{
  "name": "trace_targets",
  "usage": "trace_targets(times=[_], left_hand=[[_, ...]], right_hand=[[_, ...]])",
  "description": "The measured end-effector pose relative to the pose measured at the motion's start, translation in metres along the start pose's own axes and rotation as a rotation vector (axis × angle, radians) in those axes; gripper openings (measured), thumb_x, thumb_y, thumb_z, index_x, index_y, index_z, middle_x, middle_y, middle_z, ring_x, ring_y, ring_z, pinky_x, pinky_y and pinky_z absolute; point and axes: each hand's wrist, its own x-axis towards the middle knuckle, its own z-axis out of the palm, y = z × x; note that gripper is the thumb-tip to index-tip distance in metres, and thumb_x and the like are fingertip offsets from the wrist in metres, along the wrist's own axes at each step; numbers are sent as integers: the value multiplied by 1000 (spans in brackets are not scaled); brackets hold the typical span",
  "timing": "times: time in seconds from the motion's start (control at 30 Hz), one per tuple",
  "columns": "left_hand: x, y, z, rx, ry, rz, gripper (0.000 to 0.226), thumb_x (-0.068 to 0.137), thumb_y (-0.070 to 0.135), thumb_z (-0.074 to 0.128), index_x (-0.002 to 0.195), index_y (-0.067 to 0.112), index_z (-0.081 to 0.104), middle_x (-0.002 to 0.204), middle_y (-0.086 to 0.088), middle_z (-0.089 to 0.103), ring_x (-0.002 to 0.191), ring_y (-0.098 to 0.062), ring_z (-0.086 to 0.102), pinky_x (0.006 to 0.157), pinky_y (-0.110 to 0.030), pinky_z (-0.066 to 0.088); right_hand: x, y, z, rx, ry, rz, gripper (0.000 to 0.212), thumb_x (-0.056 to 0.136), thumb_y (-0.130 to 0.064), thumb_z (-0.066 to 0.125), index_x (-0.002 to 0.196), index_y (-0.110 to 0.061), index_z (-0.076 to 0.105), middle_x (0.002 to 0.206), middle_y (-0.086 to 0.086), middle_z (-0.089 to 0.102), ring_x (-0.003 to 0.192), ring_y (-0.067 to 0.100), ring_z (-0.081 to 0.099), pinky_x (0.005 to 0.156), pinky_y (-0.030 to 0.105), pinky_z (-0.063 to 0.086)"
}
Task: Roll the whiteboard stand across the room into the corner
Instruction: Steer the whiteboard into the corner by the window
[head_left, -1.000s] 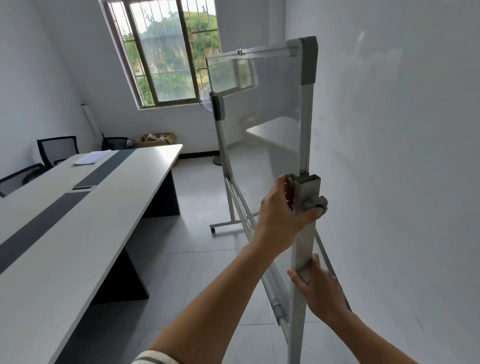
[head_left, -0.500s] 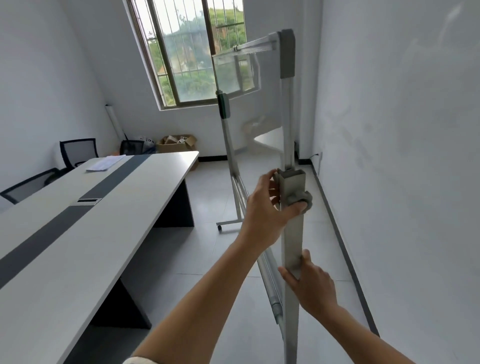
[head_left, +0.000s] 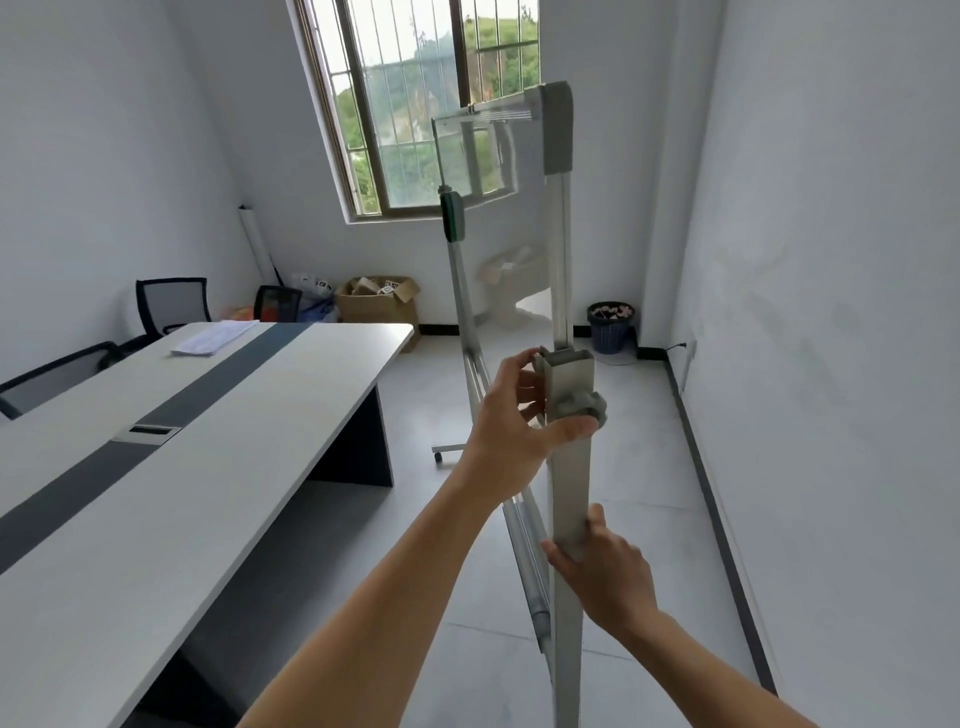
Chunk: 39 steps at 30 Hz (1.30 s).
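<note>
My right hand (head_left: 605, 571) is nearest to me, low on the grey metal upright post of the whiteboard stand (head_left: 570, 499), fingers curled round the post and thumb pointing up along its side. Higher up, my left hand (head_left: 511, 434) is wrapped round the same post just below its square open-topped sleeve; the thumb presses against the grey plastic clamping knob (head_left: 584, 405) and the fingers reach behind the post. Both hands are closed on the stand.

The stand is right in front of me, seen edge-on, with the white side wall (head_left: 831, 312) on its right. Its glossy white board (head_left: 493, 218) runs away from me and reflects the window. A rounded silver pen tray (head_left: 524, 551) runs along the lower edge of the board, sloping down toward me. The far upright carries a dark green clamp (head_left: 452, 215), and its foot ends in a small castor (head_left: 439, 456) on the pale tiled floor (head_left: 623, 467).

To my left is a long white conference table with a dark grey centre strip (head_left: 156, 441); a stack of white papers (head_left: 213, 340) lies near its far end. Black mesh office chairs (head_left: 174, 304) stand beyond it. Against the back wall sits an open brown cardboard box (head_left: 379, 306), and a dark blue mesh wastebasket (head_left: 610, 327) stands in the far right corner beneath the barred window (head_left: 410, 104).
</note>
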Motion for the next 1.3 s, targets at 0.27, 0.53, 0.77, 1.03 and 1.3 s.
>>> trace_targets(times=[0.27, 0.53, 0.77, 1.03, 1.3], left_hand=[[153, -54, -1, 36, -4, 37, 76, 67, 20, 84, 130, 21, 42, 102, 11, 62, 102, -12, 63, 93, -30, 53], [297, -105, -8, 55, 29, 36, 78, 67, 26, 84, 132, 21, 41, 110, 4, 63, 104, -13, 63, 95, -37, 53], [422, -157, -17, 66, 96, 52, 75, 68, 25, 83, 131, 22, 43, 107, 6, 65, 102, -8, 63, 93, -28, 52], [559, -207, -36, 54, 157, -5, 74, 69, 18, 82, 131, 22, 42, 111, 3, 64, 104, -10, 63, 96, -31, 52], [678, -255, -56, 85, 209, -8, 76, 68, 23, 83, 132, 21, 42, 109, 5, 64, 104, -11, 64, 97, -35, 52]], right_hand=[[161, 13, 23, 35, -7, 33, 57, 84, -56, 55, 122, -16, 38, 114, 7, 68, 90, 31, 69, 77, 40, 60], [313, 14, 38, 36, -46, 71, 62, 87, -53, 53, 129, -12, 33, 116, 9, 67, 97, 33, 66, 80, 41, 55], [452, 24, 59, 12, -41, -4, 57, 86, -55, 52, 121, -14, 37, 105, 11, 70, 91, 37, 66, 74, 44, 54], [612, 25, 81, 25, -113, -76, 52, 84, -56, 53, 116, -20, 35, 100, 8, 71, 87, 35, 66, 73, 43, 55], [742, 23, 109, 38, -123, -112, 51, 85, -57, 53, 114, -18, 35, 98, 9, 71, 86, 36, 66, 69, 43, 54]])
